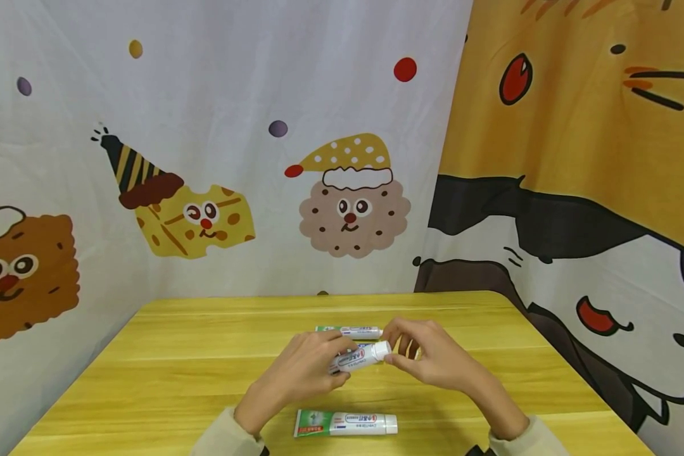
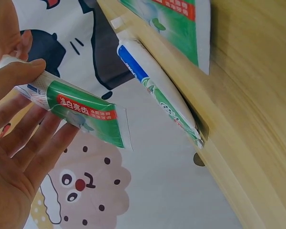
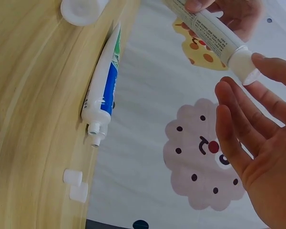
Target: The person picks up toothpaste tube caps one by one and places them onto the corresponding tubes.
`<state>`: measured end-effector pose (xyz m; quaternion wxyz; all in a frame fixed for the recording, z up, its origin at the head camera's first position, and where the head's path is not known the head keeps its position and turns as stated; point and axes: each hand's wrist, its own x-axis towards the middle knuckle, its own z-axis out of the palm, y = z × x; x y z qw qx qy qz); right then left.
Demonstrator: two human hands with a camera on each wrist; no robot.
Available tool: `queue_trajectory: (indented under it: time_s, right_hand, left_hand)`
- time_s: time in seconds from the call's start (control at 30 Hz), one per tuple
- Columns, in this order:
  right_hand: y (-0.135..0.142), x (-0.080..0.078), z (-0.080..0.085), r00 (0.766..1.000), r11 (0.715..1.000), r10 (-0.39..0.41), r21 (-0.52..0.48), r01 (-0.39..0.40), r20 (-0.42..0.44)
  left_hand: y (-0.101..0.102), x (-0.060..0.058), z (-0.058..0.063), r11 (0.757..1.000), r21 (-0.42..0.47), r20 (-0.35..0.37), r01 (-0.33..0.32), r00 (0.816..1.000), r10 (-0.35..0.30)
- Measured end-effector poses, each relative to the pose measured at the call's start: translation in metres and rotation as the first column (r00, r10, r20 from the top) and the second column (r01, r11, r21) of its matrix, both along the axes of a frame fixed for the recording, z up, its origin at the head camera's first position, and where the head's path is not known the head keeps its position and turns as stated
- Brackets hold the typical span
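Note:
A white and green toothpaste tube (image 1: 354,360) is held at an angle above the table by my left hand (image 1: 310,362). In the left wrist view, the thumb lies across the tube and its green end (image 2: 86,114) sticks out past the fingers. My right hand (image 1: 436,356) pinches the tube's white cap (image 3: 243,67) between thumb and index finger, while its other fingers stay apart from the tube. Beyond my hands lie two similar tubes, one a toothpaste tube with a blue band (image 3: 107,90); their bare nozzles (image 3: 94,129) show in the right wrist view.
A capped toothpaste tube (image 1: 348,423) lies near the front of the yellow wooden table (image 1: 177,380). Two loose white caps (image 3: 72,177) sit close together beyond the bare nozzles. A cartoon-print curtain (image 1: 234,95) hangs behind the table.

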<state>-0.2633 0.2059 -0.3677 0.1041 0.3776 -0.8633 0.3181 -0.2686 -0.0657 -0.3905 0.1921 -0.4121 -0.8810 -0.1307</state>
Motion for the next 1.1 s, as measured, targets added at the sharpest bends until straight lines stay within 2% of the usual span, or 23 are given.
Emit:
queue_trajectory:
  time_s: [0.23, 0.5, 0.63, 0.73, 0.9, 1.1]
  right_hand:
    - [0.0004, -0.0003, -0.0007, 0.999, 0.999, -0.029, 0.018, 0.029, 0.013]
    - [-0.0003, -0.0033, -0.0063, 0.998, 0.998, -0.054, 0.035, 0.054, -0.022]
    - [0.0004, -0.0020, -0.0048, 0.997, 0.996, -0.081, 0.038, 0.081, 0.006]
    - [0.0010, -0.0007, -0.0019, 0.998, 0.998, -0.063, 0.009, 0.062, 0.015]
    - [0.0006, 0.0001, 0.0008, 1.000, 1.000, 0.007, -0.011, -0.008, -0.018]
    - [0.0002, -0.0002, -0.0006, 0.999, 1.000, -0.025, 0.016, 0.025, -0.025]
  left_hand:
    - [0.0012, 0.0010, 0.0006, 1.000, -0.010, -0.005, 0.000, 1.000, 0.000]
    - [0.0016, 0.0017, 0.0009, 1.000, -0.005, -0.012, 0.012, 1.000, -0.012]
    - [0.0015, 0.0018, 0.0004, 1.000, -0.004, -0.014, 0.010, 1.000, -0.010]
    - [0.0012, 0.0016, -0.0001, 1.000, 0.000, -0.011, 0.005, 1.000, -0.005]
    - [0.0010, 0.0017, 0.0002, 1.000, -0.002, -0.016, 0.000, 1.000, 0.000]
    - [0.0012, 0.0022, 0.0015, 1.000, -0.008, -0.003, 0.000, 1.000, 0.000]
